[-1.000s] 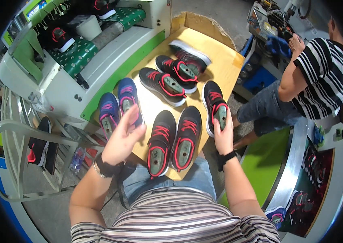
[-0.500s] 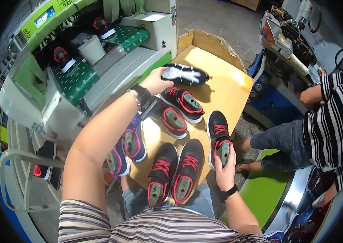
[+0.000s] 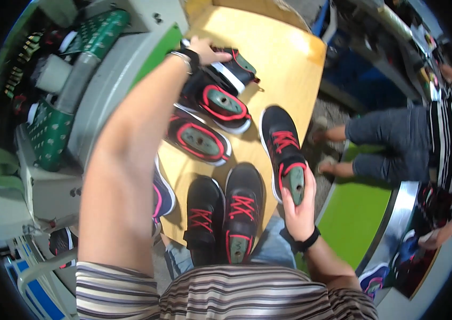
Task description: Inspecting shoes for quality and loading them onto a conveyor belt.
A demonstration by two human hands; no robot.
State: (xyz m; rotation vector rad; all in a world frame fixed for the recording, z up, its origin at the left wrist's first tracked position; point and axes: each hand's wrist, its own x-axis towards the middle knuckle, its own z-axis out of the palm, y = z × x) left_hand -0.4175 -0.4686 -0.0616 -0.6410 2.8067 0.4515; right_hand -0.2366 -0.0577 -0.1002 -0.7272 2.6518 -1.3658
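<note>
My right hand (image 3: pixel 302 205) is closed around the heel of a black shoe (image 3: pixel 279 130) with red laces and a green last inside, at the table's right edge. At the far side my left hand (image 3: pixel 204 52) grips the toe end of another black shoe (image 3: pixel 230 74), which is tilted, its white sole edge and green last showing. Just nearer stand a black shoe with red collar trim (image 3: pixel 223 104) and a similar shoe (image 3: pixel 196 140), partly behind my left forearm. A pair of black shoes, left one (image 3: pixel 203 213) and right one (image 3: pixel 243 200), stands at the near edge.
All these rest on a wooden tabletop (image 3: pixel 282 53). A purple and pink shoe (image 3: pixel 164 194) is partly hidden by my left arm. On the left is a machine with a green dotted belt (image 3: pixel 50 133). A co-worker (image 3: pixel 397 141) stands right, beyond a green surface (image 3: pixel 357 213).
My left hand has turned the far shoe from lying sole-out to a tilted stance with its opening showing. My right hand still holds its shoe. The whole view has shifted.
</note>
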